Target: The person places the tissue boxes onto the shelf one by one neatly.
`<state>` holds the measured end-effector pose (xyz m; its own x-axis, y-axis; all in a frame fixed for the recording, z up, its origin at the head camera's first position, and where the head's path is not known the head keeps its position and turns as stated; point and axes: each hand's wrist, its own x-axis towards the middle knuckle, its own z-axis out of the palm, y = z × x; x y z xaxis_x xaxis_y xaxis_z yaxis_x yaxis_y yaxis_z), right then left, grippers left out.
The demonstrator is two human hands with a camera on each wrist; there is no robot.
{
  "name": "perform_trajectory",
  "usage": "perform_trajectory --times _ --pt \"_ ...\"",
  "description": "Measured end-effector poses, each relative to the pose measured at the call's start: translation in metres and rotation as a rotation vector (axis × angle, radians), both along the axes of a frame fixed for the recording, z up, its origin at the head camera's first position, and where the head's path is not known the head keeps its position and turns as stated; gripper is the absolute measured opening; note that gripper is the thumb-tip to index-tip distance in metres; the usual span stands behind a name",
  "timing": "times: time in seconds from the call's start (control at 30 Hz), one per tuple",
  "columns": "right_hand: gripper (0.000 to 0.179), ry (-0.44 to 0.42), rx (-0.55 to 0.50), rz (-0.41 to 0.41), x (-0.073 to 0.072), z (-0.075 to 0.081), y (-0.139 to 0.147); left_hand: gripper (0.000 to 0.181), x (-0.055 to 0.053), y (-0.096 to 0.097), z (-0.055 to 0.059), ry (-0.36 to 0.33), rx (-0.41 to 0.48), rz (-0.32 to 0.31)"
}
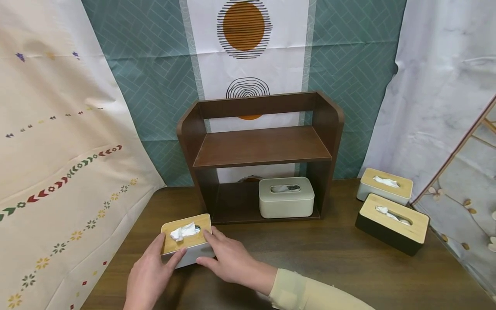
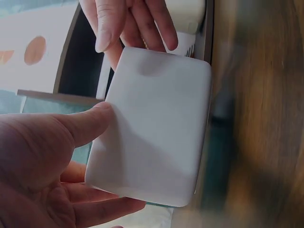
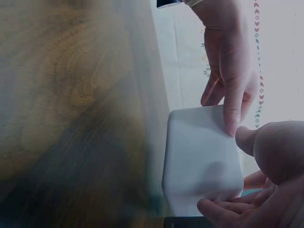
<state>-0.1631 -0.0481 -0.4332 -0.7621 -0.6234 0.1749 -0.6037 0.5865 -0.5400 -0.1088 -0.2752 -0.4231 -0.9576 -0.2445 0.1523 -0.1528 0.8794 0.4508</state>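
Both of my hands are at a white tissue box [image 1: 193, 254] with a light wood lid and a tissue poking out, at the left front of the desk. My left hand [image 1: 149, 269] grips its left end, the thumb along the upper front edge and the fingers round behind. At the opposite end, my right hand [image 1: 228, 258] holds the box between thumb and fingers, the fingertips by the lid's corner. Both wrist views face the plain white front [image 2: 152, 128] of the box, with the right fingers [image 3: 223, 209] at its end.
A brown two-tier shelf [image 1: 263, 148] stands at the back. Its lower tier holds a grey-green tissue box [image 1: 286, 204]. On the right sit a white tissue box [image 1: 366, 191] with a wood lid and a dark one [image 1: 381, 232]. Curtains [image 1: 77, 129] hang around the desk [image 1: 310, 267].
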Motion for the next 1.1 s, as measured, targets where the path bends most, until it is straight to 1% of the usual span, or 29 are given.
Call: perform_trajectory --times 0.2,0.4,0.5,0.73,0.9,1.03,1.1 --pt "0.076 0.003 -0.003 -0.021 0.003 0.004 0.015 0.09 0.001 0.013 0.003 0.027 0.001 -0.016" --pt "0.077 -0.02 0.0 -0.052 0.009 0.008 0.03 0.088 0.0 0.028 0.005 0.027 0.004 -0.033" --pt "0.077 -0.024 -0.003 -0.064 0.011 0.01 0.039 0.088 0.0 0.035 0.005 0.037 0.002 -0.046" --pt "0.075 -0.031 -0.024 -0.087 0.012 0.011 0.058 0.083 -0.001 0.05 0.006 0.107 0.002 -0.1" --pt "0.073 -0.034 -0.05 -0.1 0.012 0.01 0.07 0.081 -0.004 0.06 0.008 0.16 -0.009 -0.134" --pt "0.073 -0.047 -0.057 -0.111 0.011 0.011 0.08 0.081 -0.007 0.068 0.007 0.177 -0.009 -0.15" --pt "0.073 -0.046 -0.06 -0.114 0.011 0.01 0.084 0.081 -0.009 0.071 0.007 0.173 -0.006 -0.152"
